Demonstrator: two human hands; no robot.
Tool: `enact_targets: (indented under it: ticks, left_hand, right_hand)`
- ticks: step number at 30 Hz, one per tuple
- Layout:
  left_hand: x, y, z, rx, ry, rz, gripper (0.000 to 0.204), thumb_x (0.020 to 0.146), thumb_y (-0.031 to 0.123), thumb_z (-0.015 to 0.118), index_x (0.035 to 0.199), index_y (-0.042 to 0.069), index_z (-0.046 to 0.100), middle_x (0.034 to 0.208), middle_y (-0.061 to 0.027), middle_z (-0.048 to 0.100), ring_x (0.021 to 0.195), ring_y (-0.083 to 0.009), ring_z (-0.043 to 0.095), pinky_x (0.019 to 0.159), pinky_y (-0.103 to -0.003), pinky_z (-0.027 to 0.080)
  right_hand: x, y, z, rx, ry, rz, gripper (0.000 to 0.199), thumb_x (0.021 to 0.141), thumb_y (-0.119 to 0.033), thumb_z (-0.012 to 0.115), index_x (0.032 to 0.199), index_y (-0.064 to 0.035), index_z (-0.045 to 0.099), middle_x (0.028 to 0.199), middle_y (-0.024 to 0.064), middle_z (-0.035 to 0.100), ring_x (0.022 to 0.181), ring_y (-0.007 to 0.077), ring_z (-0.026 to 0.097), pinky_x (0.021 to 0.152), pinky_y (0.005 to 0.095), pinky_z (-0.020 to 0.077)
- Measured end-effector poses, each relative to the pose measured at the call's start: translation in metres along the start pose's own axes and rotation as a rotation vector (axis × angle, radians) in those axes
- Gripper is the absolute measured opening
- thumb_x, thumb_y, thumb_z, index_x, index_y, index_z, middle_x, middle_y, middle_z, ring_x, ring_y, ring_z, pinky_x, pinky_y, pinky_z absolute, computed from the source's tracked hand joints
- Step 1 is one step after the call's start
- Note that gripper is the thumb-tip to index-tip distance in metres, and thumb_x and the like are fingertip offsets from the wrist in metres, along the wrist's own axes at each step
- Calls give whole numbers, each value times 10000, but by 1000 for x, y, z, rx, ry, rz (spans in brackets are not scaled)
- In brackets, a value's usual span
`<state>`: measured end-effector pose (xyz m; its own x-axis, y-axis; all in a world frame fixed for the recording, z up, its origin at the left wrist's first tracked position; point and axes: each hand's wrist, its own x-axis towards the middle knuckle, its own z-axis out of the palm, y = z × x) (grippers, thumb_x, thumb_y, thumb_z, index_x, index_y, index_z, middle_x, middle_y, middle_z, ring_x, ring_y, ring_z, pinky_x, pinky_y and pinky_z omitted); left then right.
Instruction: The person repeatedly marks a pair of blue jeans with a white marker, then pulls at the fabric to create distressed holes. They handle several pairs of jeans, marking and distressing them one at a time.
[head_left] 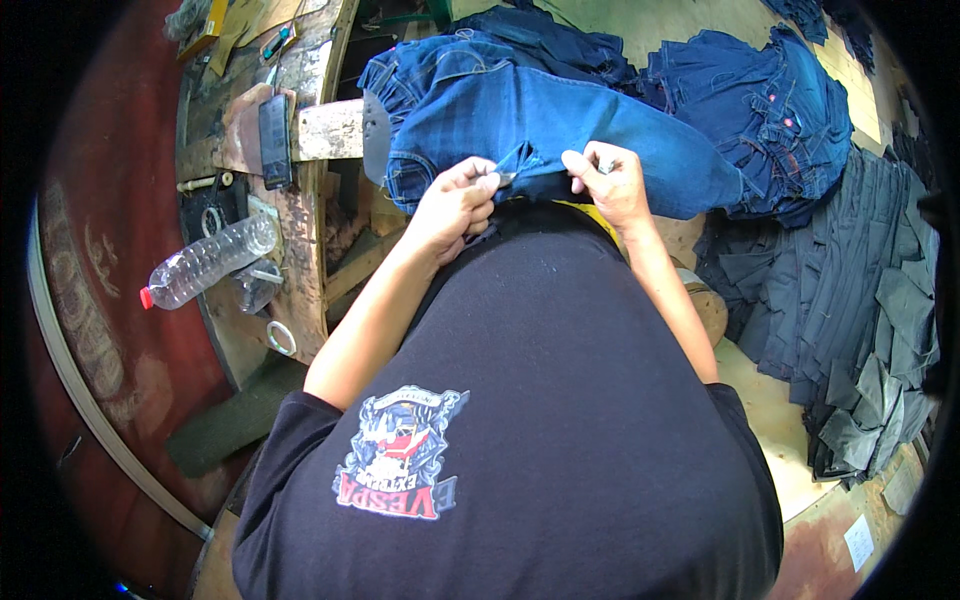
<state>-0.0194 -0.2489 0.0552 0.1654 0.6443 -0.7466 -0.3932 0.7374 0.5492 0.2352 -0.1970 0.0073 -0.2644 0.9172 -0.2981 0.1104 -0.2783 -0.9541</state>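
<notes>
While the left hand (460, 205) is pinching a puckered edge of the blue jeans (600, 125) at upper centre, too hard a tug could be straining the cloth — or dragging it off the wooden board (332, 130) apparently supporting it. The right hand (618, 190) is curling closed just beside; what it may be gripping, I cannot tell. Beyond — upper right — a denim pile (740, 95) is lying.

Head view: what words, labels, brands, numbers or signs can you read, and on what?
Shirt: upside-down red and pale lettering on its emblem; partly legible, but I don't copy printed words.
Paper, lower right: any marks too small to read.
Jeans: no readable text.
Bottle: no readable text.
</notes>
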Motion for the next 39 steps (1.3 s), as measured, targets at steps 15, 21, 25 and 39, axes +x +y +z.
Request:
enact_targets:
  ticks: [15, 21, 25, 39]
  left_hand:
    - [3, 1, 13, 315, 11, 193, 201, 1090, 225, 648, 982, 69, 716, 776, 45, 622, 506, -8, 370, 449, -236, 278]
    - [15, -4, 7, 434, -4, 80, 207, 1092, 219, 608, 990, 67, 705, 757, 21, 627, 491, -34, 389, 441, -258, 298]
    - [14, -4, 3, 296, 40, 136, 148, 1096, 196, 598, 1035, 77, 660, 805, 13, 640, 509, -24, 372, 458, -234, 289]
    - [34, -9, 12, 562, 87, 316, 302, 1092, 309, 668, 1028, 22, 735, 785, -23, 697, 662, -91, 558, 621, -276, 429]
  right_hand:
    - [-2, 5, -3, 28, -27, -14, 413, 995, -321, 833, 711, -53, 699, 642, -3, 687, 610, 52, 554, 586, 283, 417]
    - [-2, 7, -2, 7, -39, -12, 412, 993, -318, 835, 708, -56, 695, 634, -9, 680, 612, 49, 548, 589, 281, 416]
    - [-2, 7, -2, -21, -40, -25, 408, 992, -314, 837, 708, -60, 691, 636, -10, 679, 614, 48, 552, 585, 283, 414]
    - [-1, -4, -12, 84, -99, 68, 386, 1005, -292, 828, 724, -54, 710, 658, 6, 699, 631, 64, 595, 612, 278, 444]
